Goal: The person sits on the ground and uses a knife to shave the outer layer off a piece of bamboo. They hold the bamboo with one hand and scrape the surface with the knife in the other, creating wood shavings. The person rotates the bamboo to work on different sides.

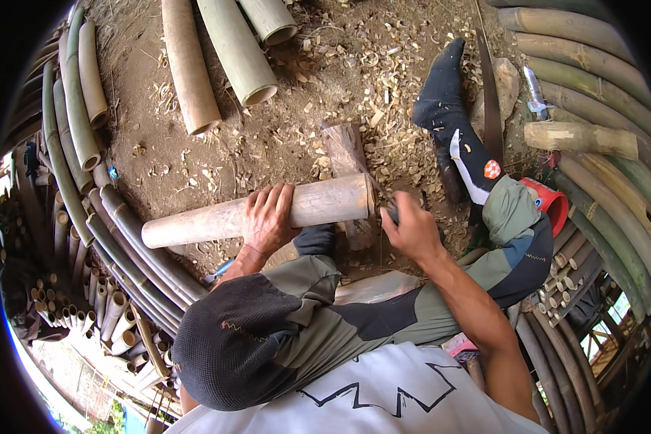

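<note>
A pale, thick bamboo tube [325, 204] lies across in front of me, its right end over a wooden block [346, 148] on the ground. My left hand [267, 215] is wrapped over the tube's middle from above. At the tube's right end, my right hand [414, 230] is closed round a dark-handled tool [392, 213]. Most of that tool is hidden by my fingers, and I cannot make out its blade or exact kind. Wood shavings [387, 94] cover the soil around the block.
Cut bamboo tubes [242, 58] lie ahead. Long bamboo poles [134, 239] are stacked along the left, with more poles [607, 101] along the right. My dark-socked foot [441, 83] is stretched forward on the right, near a red container [550, 202] and a short bamboo piece [582, 139].
</note>
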`<state>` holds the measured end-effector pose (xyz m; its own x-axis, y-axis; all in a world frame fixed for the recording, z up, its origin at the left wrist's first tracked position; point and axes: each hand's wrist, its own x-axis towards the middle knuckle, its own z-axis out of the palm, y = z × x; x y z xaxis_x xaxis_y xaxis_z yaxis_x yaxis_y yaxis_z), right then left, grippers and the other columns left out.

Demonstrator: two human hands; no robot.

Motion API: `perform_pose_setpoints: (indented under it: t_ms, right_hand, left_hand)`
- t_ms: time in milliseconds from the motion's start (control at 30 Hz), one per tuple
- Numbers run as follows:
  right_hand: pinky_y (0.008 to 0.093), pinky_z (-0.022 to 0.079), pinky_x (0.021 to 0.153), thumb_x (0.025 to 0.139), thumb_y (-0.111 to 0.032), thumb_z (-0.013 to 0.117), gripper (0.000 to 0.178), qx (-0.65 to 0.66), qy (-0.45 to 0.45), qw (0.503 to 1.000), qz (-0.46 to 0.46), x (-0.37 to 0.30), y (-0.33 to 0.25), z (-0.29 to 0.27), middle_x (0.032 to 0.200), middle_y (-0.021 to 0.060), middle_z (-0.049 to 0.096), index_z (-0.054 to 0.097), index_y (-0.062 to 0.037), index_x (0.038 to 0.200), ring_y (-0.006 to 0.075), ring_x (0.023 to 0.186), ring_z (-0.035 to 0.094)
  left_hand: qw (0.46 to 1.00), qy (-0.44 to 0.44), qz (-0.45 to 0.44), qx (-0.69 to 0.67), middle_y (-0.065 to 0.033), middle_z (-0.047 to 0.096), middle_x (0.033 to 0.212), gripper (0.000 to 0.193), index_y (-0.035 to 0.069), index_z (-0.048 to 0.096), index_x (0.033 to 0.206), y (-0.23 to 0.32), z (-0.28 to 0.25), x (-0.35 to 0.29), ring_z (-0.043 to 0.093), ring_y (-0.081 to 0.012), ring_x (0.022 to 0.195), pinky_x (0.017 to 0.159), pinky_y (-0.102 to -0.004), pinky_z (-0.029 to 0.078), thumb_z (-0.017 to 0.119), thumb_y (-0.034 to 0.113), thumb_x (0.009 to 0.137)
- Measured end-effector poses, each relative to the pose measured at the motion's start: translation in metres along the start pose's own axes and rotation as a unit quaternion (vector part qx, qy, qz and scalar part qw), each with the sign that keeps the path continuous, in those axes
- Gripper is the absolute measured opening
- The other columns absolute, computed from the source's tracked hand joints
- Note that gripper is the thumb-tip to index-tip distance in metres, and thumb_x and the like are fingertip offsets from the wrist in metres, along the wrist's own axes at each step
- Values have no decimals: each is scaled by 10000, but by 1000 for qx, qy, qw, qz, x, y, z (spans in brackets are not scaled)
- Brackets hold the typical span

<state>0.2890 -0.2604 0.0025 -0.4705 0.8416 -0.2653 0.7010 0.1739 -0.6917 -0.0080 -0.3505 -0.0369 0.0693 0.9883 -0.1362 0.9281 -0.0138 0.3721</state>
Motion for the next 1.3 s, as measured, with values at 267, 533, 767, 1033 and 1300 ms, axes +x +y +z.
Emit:
perform_pose_setpoints:
  t_ms: [267, 533, 767, 1033, 1300]
  right_hand:
    - [470, 541, 620, 948, -221, 658, 364, 125, 91, 985, -79, 9, -49, -26, 777, 220, 654, 520, 48, 1151, 411, 639, 670]
    - [506, 535, 626, 961, -285, 634, 354, 48, -45, 997, 38, 13, -5, -10, 799, 255, 667, 524, -1, 1142, 483, 681, 659]
    - [531, 535, 618, 941, -241, 640, 316, -60, -75, 995, 30, 5, 8, 2, 807, 253, 677, 512, 1, 1098, 467, 702, 674]
    - [554, 517, 721, 947, -288, 626, 352, -18, -121, 986, 113, 5, 16, 2, 894, 311, 667, 496, 4, 1094, 519, 855, 644]
    - [443, 553, 621, 940, -231, 666, 356, 116, 140, 972, -146, 9, -50, -18, 839, 218, 661, 542, 28, 1150, 379, 677, 690]
  left_hand:
    - [998, 53, 14, 31, -120, 634, 1219, 720, 46, 572, 1278, 3, 3, -3, 602, -295, 1147, 1005, -464, 433, 811, 250, 631]
    - [992, 90, 29, 86, -136, 635, 1260, 763, 42, 558, 1310, -2, 17, -18, 590, -320, 1193, 1041, -478, 412, 842, 358, 677]
    - [987, 112, 18, 113, -141, 602, 1271, 753, 52, 527, 1347, 3, 23, -20, 567, -326, 1202, 1072, -504, 368, 812, 316, 703]
    - [946, -305, -64, -86, -160, 532, 1303, 1003, 76, 466, 1395, -19, -31, 35, 558, -334, 1185, 1048, -544, 436, 873, 542, 605]
    - [978, -199, -34, -61, -170, 566, 1224, 916, 53, 548, 1262, -15, -19, 28, 620, -375, 1074, 932, -468, 540, 892, 471, 524]
